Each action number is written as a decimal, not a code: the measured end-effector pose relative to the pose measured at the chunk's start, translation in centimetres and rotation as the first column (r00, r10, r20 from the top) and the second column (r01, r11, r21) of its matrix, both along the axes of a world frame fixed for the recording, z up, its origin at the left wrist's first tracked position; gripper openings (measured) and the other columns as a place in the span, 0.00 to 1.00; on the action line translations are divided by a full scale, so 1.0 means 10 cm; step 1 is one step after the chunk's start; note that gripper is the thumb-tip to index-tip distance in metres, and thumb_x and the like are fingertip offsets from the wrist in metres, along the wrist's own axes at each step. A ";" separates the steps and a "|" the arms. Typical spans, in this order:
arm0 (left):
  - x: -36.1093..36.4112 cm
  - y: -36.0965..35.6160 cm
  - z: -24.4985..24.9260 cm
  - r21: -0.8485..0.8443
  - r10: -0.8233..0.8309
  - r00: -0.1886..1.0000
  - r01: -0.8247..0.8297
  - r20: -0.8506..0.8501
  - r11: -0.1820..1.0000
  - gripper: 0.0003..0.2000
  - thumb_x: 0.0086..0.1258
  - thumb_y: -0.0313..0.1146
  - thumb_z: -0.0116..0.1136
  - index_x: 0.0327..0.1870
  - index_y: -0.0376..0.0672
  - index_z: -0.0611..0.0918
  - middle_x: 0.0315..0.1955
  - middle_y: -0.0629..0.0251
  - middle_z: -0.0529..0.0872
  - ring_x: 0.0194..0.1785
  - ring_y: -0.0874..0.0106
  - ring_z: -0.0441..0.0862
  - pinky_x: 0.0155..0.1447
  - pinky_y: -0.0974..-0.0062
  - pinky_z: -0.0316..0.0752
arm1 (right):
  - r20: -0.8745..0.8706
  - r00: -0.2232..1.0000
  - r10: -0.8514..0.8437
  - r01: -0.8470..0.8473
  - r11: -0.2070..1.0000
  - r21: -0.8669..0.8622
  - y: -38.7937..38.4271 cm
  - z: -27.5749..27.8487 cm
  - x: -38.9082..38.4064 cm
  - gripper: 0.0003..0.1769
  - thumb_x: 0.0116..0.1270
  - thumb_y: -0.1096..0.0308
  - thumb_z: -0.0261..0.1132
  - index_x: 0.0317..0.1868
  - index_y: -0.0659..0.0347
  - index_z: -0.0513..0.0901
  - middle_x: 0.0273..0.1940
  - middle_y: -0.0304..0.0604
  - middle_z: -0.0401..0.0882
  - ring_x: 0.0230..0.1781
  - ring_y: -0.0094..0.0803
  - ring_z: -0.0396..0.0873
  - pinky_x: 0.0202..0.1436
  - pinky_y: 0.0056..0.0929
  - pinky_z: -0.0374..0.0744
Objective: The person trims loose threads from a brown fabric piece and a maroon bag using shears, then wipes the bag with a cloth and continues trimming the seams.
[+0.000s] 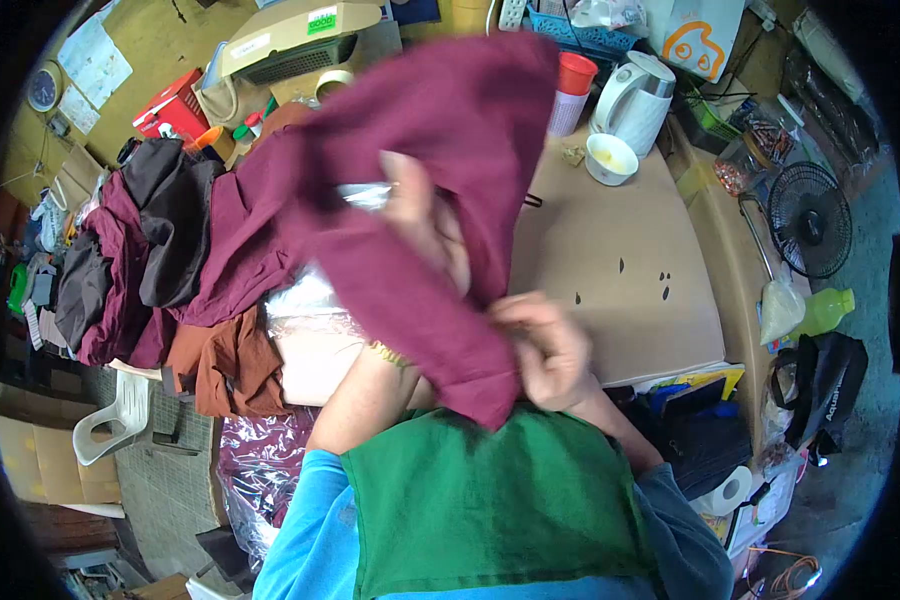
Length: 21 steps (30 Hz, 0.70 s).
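Observation:
A maroon garment [430, 110] is lifted over the table in front of me, its upper part smeared by motion. My left hand [428, 215] is in the folds, its thumb up and its fingers partly covered, closed on the cloth. Lower down, my right hand [548, 350] pinches the edge of a hanging maroon strip that looks like a sleeve or leg. Behind the cloth, clear plastic wrapping [310, 300] lies on the table. More maroon and black clothes [175, 220] are heaped to the left, beside a rust-brown garment [235, 365].
On the cardboard-covered table [630, 250], a white kettle [635, 105], a bowl [610, 160] and a red cup [575, 75] stand at the back right. A black fan [810, 220] is farther right. A white chair [115, 420] stands lower left.

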<state>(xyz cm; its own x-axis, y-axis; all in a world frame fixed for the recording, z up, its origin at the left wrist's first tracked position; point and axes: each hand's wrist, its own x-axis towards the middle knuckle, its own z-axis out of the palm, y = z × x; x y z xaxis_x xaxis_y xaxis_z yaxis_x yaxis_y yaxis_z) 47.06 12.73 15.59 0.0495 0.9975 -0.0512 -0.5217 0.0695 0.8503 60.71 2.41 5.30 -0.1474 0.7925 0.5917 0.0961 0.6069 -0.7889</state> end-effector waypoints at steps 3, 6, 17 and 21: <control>-0.20 -0.01 0.11 0.417 -0.209 0.756 -0.092 0.620 0.904 0.24 0.81 0.55 0.46 0.63 0.44 0.76 0.57 0.64 0.84 0.63 0.68 0.78 0.73 0.60 0.67 | 0.323 0.944 -0.070 0.069 0.997 0.015 0.07 0.27 -0.08 0.29 0.68 0.68 0.69 0.67 0.64 0.71 0.69 0.59 0.68 0.71 0.54 0.69 0.70 0.40 0.73; -0.64 0.32 -0.80 0.460 -0.269 0.805 -0.005 0.529 0.888 0.27 0.80 0.58 0.44 0.64 0.45 0.78 0.58 0.63 0.84 0.62 0.66 0.78 0.72 0.58 0.66 | 0.469 0.817 -0.335 0.378 0.926 0.003 0.10 0.29 0.06 0.35 0.68 0.66 0.69 0.72 0.62 0.66 0.72 0.66 0.59 0.74 0.63 0.60 0.77 0.53 0.61; -2.24 -0.92 -0.79 -0.480 -0.643 0.218 0.503 -0.734 0.719 0.12 0.77 0.35 0.60 0.49 0.34 0.87 0.30 0.65 0.88 0.31 0.80 0.83 0.35 0.79 0.80 | 0.867 0.494 -0.061 0.442 0.876 -0.190 0.09 -0.43 0.18 0.31 0.72 0.62 0.61 0.68 0.75 0.67 0.65 0.71 0.66 0.70 0.63 0.64 0.74 0.63 0.60; -1.78 -0.73 -0.39 0.053 -0.417 0.361 0.805 -0.834 0.591 0.11 0.73 0.23 0.52 0.49 0.35 0.85 0.40 0.53 0.88 0.43 0.65 0.88 0.48 0.67 0.82 | 0.848 0.495 -0.190 0.418 0.907 -0.041 0.18 -0.46 -0.13 0.36 0.67 0.62 0.66 0.69 0.73 0.64 0.66 0.68 0.63 0.69 0.63 0.63 0.72 0.58 0.62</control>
